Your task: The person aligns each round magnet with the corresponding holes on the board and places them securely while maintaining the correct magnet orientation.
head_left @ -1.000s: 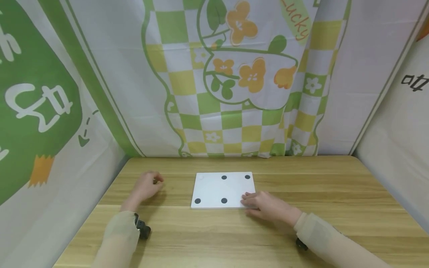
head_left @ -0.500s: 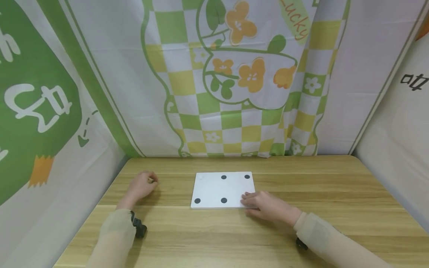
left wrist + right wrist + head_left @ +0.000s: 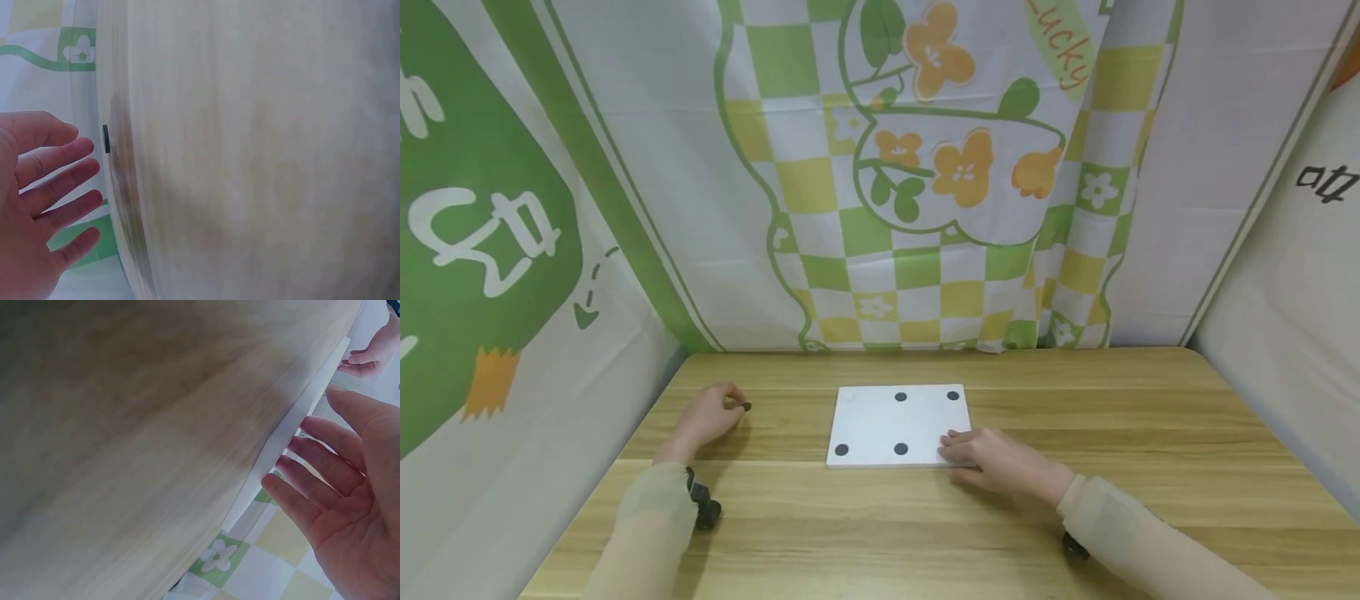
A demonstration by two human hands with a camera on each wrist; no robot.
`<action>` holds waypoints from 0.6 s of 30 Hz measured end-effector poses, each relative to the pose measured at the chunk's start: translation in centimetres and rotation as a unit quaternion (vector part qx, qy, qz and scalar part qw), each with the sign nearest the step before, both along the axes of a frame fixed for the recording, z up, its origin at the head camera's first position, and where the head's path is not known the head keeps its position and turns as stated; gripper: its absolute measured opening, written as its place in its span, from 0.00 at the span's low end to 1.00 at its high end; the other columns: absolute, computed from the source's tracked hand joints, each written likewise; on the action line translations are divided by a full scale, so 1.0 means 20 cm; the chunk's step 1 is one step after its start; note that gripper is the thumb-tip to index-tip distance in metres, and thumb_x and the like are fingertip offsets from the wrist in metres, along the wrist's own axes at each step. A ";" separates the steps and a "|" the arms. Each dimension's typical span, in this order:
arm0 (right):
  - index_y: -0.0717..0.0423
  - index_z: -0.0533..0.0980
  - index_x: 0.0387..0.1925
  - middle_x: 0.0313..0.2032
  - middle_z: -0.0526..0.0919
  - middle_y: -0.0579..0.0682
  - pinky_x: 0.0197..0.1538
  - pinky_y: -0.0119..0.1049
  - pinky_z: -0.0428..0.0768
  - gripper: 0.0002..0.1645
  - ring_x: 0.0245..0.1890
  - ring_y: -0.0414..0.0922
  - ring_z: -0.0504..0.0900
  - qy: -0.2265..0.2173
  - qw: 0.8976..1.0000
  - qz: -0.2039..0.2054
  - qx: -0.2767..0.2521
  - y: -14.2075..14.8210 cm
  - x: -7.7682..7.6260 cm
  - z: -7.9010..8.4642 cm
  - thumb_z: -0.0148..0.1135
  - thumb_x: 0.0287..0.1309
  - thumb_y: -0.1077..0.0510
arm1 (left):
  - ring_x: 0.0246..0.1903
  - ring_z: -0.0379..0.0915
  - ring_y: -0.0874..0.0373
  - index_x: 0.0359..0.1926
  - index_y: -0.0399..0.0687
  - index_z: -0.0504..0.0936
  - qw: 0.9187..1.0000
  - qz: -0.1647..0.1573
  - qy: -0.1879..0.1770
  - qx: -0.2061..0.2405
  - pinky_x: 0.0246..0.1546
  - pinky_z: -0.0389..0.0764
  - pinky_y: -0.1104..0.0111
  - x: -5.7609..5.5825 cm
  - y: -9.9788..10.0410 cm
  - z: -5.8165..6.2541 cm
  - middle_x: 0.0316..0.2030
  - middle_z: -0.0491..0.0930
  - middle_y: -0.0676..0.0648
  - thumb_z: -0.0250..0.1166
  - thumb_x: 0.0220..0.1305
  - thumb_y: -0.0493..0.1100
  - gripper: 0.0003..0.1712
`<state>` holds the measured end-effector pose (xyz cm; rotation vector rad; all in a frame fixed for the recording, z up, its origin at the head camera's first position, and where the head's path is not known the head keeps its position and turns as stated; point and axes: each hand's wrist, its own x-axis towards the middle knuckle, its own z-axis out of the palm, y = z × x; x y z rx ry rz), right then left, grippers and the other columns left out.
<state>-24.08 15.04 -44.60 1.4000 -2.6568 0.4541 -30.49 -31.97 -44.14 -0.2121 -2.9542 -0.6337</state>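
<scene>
A white rectangular board (image 3: 870,425) lies on the table with several dark round spots on its face and a faint pale round spot at its far left corner. My right hand (image 3: 1000,461) rests on the board's near right corner, its fingertips on the white surface; the right wrist view shows those fingers fairly straight. To the left of the board, my left hand (image 3: 706,419) hovers close to a small dark disc (image 3: 747,407) on the table. From the left wrist, the disc (image 3: 106,139) appears edge-on, with a gap between it and the spread fingers.
The wooden table (image 3: 880,533) runs back to a patterned green, yellow and white curtain (image 3: 917,271). Fabric panels, including a left one (image 3: 617,367), close in both sides. Small dark cameras are strapped to both wrists.
My left hand has drawn back leftward, leaving the small dark disc in view beyond its fingertips. The right hand and the board stay where they were.
</scene>
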 end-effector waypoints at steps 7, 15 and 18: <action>0.60 0.79 0.51 0.52 0.81 0.57 0.58 0.45 0.78 0.20 0.55 0.52 0.79 -0.006 1.000 -0.003 0.002 0.00 0.00 0.00 0.63 0.59 0.53 | 0.54 0.68 0.30 0.49 0.36 0.79 1.000 -0.009 -0.007 -0.007 0.53 0.71 0.40 -0.02 -0.01 0.00 0.54 0.75 0.29 0.60 0.60 0.42 0.18; 0.60 0.79 0.51 0.52 0.81 0.56 0.58 0.44 0.78 0.20 0.55 0.52 0.79 -0.005 1.000 0.001 0.003 0.00 -0.01 0.00 0.63 0.60 0.53 | 0.58 0.64 0.29 0.55 0.35 0.77 0.999 -0.039 -0.021 -0.011 0.58 0.67 0.39 -0.03 -0.03 -0.02 0.58 0.71 0.29 0.61 0.61 0.41 0.23; 0.60 0.79 0.50 0.52 0.81 0.57 0.57 0.45 0.78 0.20 0.55 0.52 0.79 -0.001 1.000 0.003 0.000 0.00 -0.01 0.00 0.63 0.59 0.54 | 0.58 0.64 0.29 0.56 0.35 0.76 0.999 -0.048 -0.016 -0.010 0.58 0.66 0.38 -0.04 -0.04 -0.03 0.58 0.71 0.29 0.62 0.59 0.41 0.24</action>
